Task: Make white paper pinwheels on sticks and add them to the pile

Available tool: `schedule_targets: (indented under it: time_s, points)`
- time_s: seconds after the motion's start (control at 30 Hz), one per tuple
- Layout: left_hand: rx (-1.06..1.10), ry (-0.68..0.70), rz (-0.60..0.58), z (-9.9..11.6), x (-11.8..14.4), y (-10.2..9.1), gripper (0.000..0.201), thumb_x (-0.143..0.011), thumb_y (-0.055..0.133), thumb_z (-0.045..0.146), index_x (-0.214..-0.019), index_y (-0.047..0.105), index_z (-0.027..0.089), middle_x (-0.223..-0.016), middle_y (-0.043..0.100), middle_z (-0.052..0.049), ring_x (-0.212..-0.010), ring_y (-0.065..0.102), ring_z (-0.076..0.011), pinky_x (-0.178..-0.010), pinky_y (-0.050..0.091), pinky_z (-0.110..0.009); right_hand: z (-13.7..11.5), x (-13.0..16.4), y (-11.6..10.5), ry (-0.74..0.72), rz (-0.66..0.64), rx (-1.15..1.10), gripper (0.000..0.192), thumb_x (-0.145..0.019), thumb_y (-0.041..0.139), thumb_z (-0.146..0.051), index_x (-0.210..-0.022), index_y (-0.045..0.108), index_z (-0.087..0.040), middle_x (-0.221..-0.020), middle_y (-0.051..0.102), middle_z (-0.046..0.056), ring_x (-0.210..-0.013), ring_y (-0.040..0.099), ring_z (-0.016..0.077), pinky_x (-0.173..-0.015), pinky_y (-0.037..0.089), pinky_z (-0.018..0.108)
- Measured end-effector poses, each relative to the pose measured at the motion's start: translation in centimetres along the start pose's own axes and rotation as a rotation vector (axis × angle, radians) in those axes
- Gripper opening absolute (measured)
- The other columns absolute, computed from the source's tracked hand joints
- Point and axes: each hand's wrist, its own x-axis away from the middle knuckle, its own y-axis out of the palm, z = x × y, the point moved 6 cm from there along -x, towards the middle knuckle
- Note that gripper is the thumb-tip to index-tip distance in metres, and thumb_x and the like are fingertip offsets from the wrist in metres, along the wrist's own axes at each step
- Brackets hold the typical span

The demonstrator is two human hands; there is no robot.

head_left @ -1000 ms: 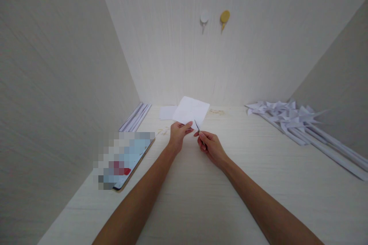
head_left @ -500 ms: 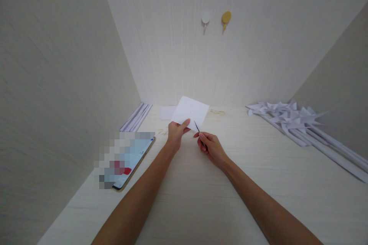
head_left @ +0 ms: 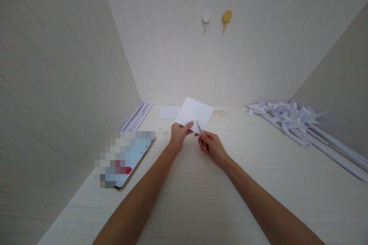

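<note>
My left hand (head_left: 179, 134) pinches a white square sheet of paper (head_left: 194, 111) near its lower left edge, thumb on top. The sheet is held above the table, turned slightly, with a small faint mark near its middle. My right hand (head_left: 212, 145) is closed around a pair of small scissors (head_left: 198, 125). Their thin dark blade lies against the paper at its near corner and points toward the middle. Most of the handle is hidden in my fingers.
Behind the held sheet lies more white paper (head_left: 169, 112). Rolled paper sticks (head_left: 136, 116) lie at the left wall, near a partly blurred phone (head_left: 135, 160). Folded paper pinwheels (head_left: 287, 115) on sticks are heaped at right. White (head_left: 206, 17) and yellow hooks (head_left: 227, 16) are on the back wall.
The paper and my left hand have shifted a little to the right. The scissors now meet the sheet nearer its near corner, with my right hand almost in the same place.
</note>
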Motion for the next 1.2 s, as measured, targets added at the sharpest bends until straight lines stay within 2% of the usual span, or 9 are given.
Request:
schedule_targets:
  time_s: [0.7, 1.2]
  points:
    - [-0.011, 0.019, -0.029, -0.22, 0.15, 0.27, 0.032, -0.049, 0.072, 0.024, -0.076, 0.064, 0.009, -0.073, 0.066, -0.006, -0.064, 0.060, -0.0148, -0.068, 0.050, -0.033, -0.09, -0.05, -0.21, -0.017, 0.021, -0.038, 0.029, -0.063, 0.061, -0.043, -0.065, 0.054, -0.015, -0.043, 0.045, -0.006, -0.033, 0.027, 0.0025, -0.035, 0.013, 0.020]
    - [0.016, 0.013, -0.040, -0.38, 0.28, 0.42, 0.028, -0.049, 0.071, 0.020, -0.073, 0.063, 0.009, -0.068, 0.065, -0.004, -0.059, 0.058, -0.0126, -0.059, 0.049, -0.028, -0.15, -0.04, -0.18, -0.015, 0.035, -0.060, 0.030, -0.060, 0.063, -0.043, -0.064, 0.055, -0.014, -0.042, 0.044, -0.007, -0.033, 0.027, 0.0022, -0.033, 0.013, 0.020]
